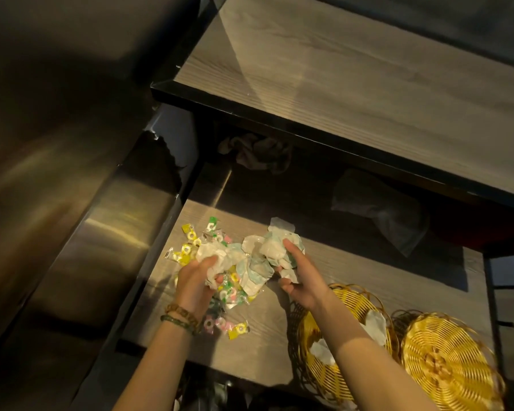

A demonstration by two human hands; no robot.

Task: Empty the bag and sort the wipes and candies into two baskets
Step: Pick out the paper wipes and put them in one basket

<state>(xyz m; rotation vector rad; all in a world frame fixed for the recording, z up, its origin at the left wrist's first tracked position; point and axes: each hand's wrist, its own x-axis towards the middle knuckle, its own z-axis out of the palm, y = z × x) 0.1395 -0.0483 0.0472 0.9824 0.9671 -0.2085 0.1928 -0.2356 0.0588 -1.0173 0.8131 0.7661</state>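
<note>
A heap of wipe packets (257, 269) and small wrapped candies (190, 243) lies on the lower wooden shelf (250, 336). My left hand (195, 278) grips a white wipe packet at the heap's left side. My right hand (298, 275) holds a bunch of wipe packets (275, 250) at the heap's right. More candies (235, 327) lie beside my left wrist. Two yellow wicker baskets stand to the right: the nearer one (350, 298) holds two wipe packets (374, 324), partly hidden by my right forearm; the far-right basket (445, 363) shows nothing inside.
A wooden tabletop with a black edge (339, 84) overhangs the shelf from above. A crumpled clear plastic bag (380, 212) and a dark cloth (258, 154) lie at the back in shadow. A shiny metal surface (116, 226) borders the shelf on the left.
</note>
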